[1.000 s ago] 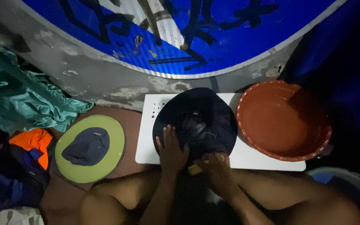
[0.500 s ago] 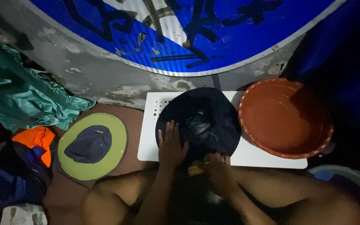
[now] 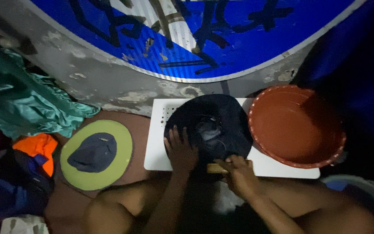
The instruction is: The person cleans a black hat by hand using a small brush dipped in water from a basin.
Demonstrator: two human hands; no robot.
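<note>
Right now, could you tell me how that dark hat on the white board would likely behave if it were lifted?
The dark hat would probably flop: its brim lies flat and limp on the white board, and its crown looks crumpled. It seems light, being thin cloth. It may be wet and clingy, as the left hand presses it beside a red basin, though I cannot confirm that.

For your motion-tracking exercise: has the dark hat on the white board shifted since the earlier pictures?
No. The dark hat lies in the same place on the white board, beside the red basin.
</note>
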